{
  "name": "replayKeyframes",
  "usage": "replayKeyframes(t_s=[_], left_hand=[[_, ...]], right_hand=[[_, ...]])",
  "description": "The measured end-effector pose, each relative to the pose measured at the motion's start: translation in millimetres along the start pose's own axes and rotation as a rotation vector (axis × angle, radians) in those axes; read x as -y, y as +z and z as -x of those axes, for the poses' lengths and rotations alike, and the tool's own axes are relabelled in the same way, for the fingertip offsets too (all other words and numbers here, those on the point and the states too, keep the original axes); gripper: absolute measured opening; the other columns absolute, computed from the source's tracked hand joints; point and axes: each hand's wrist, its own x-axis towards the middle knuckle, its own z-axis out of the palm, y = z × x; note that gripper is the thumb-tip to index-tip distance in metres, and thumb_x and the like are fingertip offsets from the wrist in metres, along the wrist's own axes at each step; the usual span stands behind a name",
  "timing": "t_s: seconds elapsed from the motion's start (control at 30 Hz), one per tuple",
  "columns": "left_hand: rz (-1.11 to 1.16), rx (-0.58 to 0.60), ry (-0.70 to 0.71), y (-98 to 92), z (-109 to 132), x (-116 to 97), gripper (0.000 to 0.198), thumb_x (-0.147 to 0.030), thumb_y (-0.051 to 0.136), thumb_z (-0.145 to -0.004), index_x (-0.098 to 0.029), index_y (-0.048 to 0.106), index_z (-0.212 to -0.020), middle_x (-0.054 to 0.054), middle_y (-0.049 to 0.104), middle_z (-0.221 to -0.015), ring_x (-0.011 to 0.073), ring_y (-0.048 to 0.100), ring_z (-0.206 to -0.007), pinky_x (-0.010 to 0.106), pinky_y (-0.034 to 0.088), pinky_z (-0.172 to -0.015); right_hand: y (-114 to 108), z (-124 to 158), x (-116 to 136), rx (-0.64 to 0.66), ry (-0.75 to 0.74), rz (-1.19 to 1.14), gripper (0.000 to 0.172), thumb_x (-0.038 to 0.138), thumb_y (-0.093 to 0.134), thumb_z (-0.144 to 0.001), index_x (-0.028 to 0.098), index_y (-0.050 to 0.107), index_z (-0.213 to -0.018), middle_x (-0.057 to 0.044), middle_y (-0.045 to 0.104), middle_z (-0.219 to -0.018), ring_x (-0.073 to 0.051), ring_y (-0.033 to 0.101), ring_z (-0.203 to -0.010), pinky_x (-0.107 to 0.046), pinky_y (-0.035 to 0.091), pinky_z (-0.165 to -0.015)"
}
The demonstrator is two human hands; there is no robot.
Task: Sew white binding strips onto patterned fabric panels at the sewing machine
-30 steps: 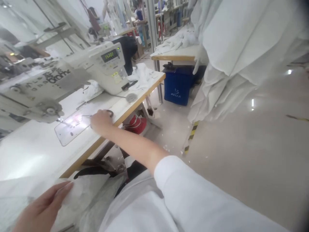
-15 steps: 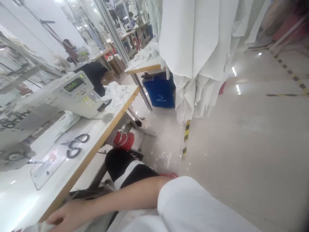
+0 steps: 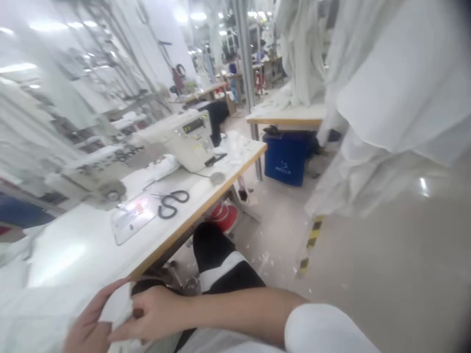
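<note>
At the bottom left, my left hand (image 3: pixel 90 321) grips a white fabric piece (image 3: pixel 118 301), one finger stretched along its upper edge. My right hand (image 3: pixel 158 314) has its thumb and fingers pinched on the same cloth, close beside the left hand. The fabric is held at the front edge of the sewing table (image 3: pixel 69 240), over my lap. Beyond the hands stands a white sewing machine (image 3: pixel 184 142) with a lit display. Black-handled scissors (image 3: pixel 171 202) lie on the tabletop near the machine's clear plate (image 3: pixel 134 215).
White garment pieces (image 3: pixel 397 98) hang at the right. A blue bin (image 3: pixel 285 157) stands under another table (image 3: pixel 287 120). A red and white object (image 3: pixel 222 215) is below the sewing table. Scraps and a striped tape line (image 3: pixel 312 235) mark the floor.
The view has swung left, so the table and machine sit farther right. My left hand has come into view, and both hands now show on the white fabric.
</note>
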Motion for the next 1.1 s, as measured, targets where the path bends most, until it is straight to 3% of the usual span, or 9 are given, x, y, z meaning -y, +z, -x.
replayKeyframes(t_s=[0.13, 0.2, 0.27, 0.33, 0.47, 0.73, 0.83, 0.97, 1.1], left_hand=[[0.179, -0.066, -0.104, -7.4, 5, 6, 0.039, -0.023, 0.050, -0.055, -0.031, 0.062, -0.091, -0.008, 0.070, -0.080, 0.0245, 0.064, -0.077, 0.028, 0.050, -0.064], [0.177, -0.104, -0.067, -9.1, 7, 6, 0.032, -0.026, 0.054, -0.059, -0.027, 0.064, -0.089, -0.004, 0.070, -0.079, 0.0230, 0.063, -0.074, 0.026, 0.048, -0.065], [0.158, -0.082, -0.020, -8.5, 8, 7, 0.027, -0.031, 0.055, -0.064, -0.024, 0.065, -0.088, -0.002, 0.070, -0.079, 0.0217, 0.063, -0.072, 0.025, 0.047, -0.065], [0.154, -0.053, 0.010, -6.3, 9, 8, 0.025, -0.033, 0.054, -0.069, -0.023, 0.065, -0.089, 0.000, 0.070, -0.079, 0.0203, 0.063, -0.068, 0.024, 0.046, -0.063], [0.195, -0.057, -0.010, -0.6, 10, 14, 0.022, -0.032, 0.052, -0.073, -0.022, 0.063, -0.089, -0.001, 0.068, -0.072, 0.0178, 0.059, -0.059, 0.022, 0.043, -0.057], [0.371, -0.025, -0.035, -2.7, 10, 36, 0.013, -0.024, 0.052, -0.071, -0.021, 0.059, -0.081, -0.002, 0.063, -0.068, 0.0148, 0.054, -0.057, 0.022, 0.040, -0.053], [0.506, -0.003, -0.016, -10.3, 11, 40, 0.008, -0.020, 0.054, -0.071, -0.021, 0.058, -0.078, -0.002, 0.061, -0.066, 0.0127, 0.052, -0.057, 0.020, 0.038, -0.053], [0.923, 0.204, -0.058, -18.6, 12, 41, 0.007, -0.024, 0.058, -0.077, -0.019, 0.055, -0.076, 0.000, 0.060, -0.066, 0.0122, 0.053, -0.059, 0.020, 0.039, -0.053], [1.414, 0.400, -0.180, -13.2, 13, 39, 0.018, -0.029, 0.067, -0.074, -0.018, 0.053, -0.079, 0.000, 0.058, -0.069, 0.0104, 0.053, -0.057, 0.019, 0.039, -0.050]], right_hand=[[-1, 8, 4, -0.179, -0.156, 0.161, 0.031, 0.033, 0.071, -0.070, 0.019, 0.045, -0.060, 0.009, 0.043, -0.052, -0.007, 0.043, -0.048, -0.016, 0.032, -0.044], [-5, 4, 13, -0.235, -0.211, 0.221, 0.022, 0.033, 0.069, -0.072, 0.020, 0.053, -0.080, 0.007, 0.050, -0.062, -0.009, 0.047, -0.054, -0.017, 0.036, -0.049], [-8, -2, 23, -0.263, -0.251, 0.253, 0.037, 0.034, 0.065, -0.078, 0.023, 0.049, -0.110, 0.004, 0.057, -0.077, -0.011, 0.053, -0.063, -0.019, 0.041, -0.057], [-10, -10, 29, -0.240, -0.278, 0.323, 0.037, 0.030, 0.057, -0.084, 0.023, 0.047, -0.119, 0.002, 0.060, -0.083, -0.014, 0.056, -0.071, -0.022, 0.043, -0.064], [-8, -21, 29, -0.217, -0.249, 0.366, 0.017, 0.025, 0.050, -0.088, 0.020, 0.062, -0.099, 0.000, 0.063, -0.079, -0.014, 0.057, -0.072, -0.023, 0.043, -0.065], [1, -36, 25, -0.238, -0.054, 0.111, 0.014, 0.030, 0.061, -0.078, 0.017, 0.061, -0.074, 0.003, 0.057, -0.062, -0.010, 0.051, -0.055, -0.021, 0.039, -0.051], [4, -39, 32, -0.169, -0.031, 0.013, 0.019, 0.034, 0.063, -0.077, 0.017, 0.058, -0.070, 0.004, 0.053, -0.058, -0.009, 0.048, -0.051, -0.021, 0.038, -0.049], [5, -41, 40, 0.027, 0.033, -0.191, 0.024, 0.037, 0.069, -0.074, 0.016, 0.056, -0.071, 0.004, 0.055, -0.057, -0.009, 0.049, -0.051, -0.022, 0.040, -0.052], [4, -46, 34, 0.090, 0.083, -0.368, 0.031, 0.034, 0.077, -0.066, 0.017, 0.052, -0.066, 0.007, 0.050, -0.054, -0.005, 0.042, -0.047, -0.018, 0.032, -0.048]])
